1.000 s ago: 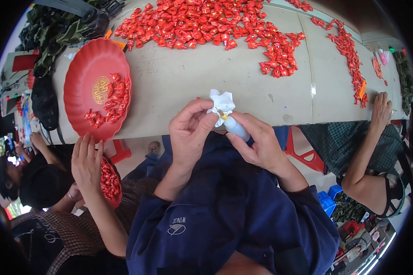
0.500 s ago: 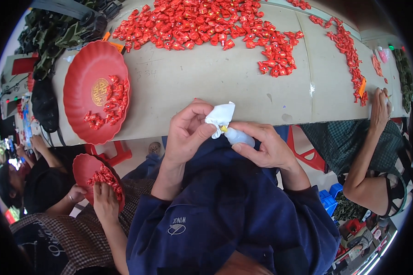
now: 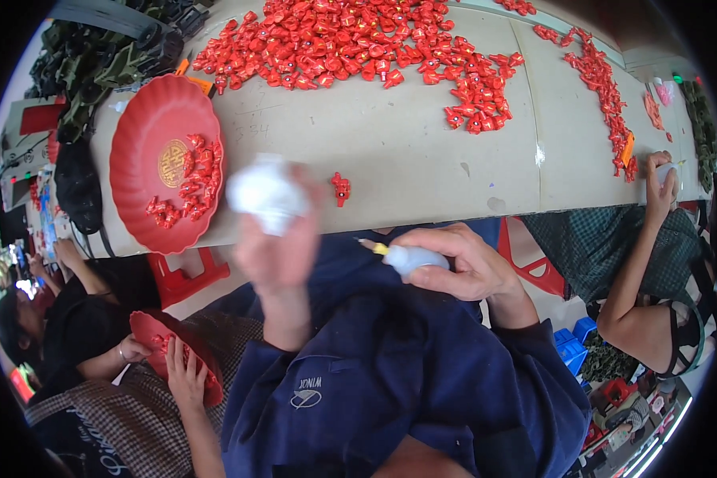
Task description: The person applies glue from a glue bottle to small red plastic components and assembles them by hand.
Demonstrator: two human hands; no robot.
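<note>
My right hand (image 3: 458,263) is wrapped round a small whitish squeeze bottle (image 3: 413,259) with a yellow collar and thin needle tip that points left. White cloth or tissue (image 3: 268,195) is bunched in my left hand (image 3: 275,255), which is smeared by motion near the table's front edge. Just right of that hand a single small red plastic piece (image 3: 340,189) lies by itself on the table. Its exact kind is too small to make out.
A pile of red pieces (image 3: 334,40) covers the table's far side. A red scalloped dish (image 3: 127,159) with a few pieces stands at left. Beside me at left, a person's hand (image 3: 185,378) reaches into another red dish (image 3: 147,325). At right, another person's hand (image 3: 660,183) holds a bottle.
My left hand has swung left with the white cloth, away from the bottle tip, which is now bare. The single red piece has come into view. The neighbour's dish has tilted.
</note>
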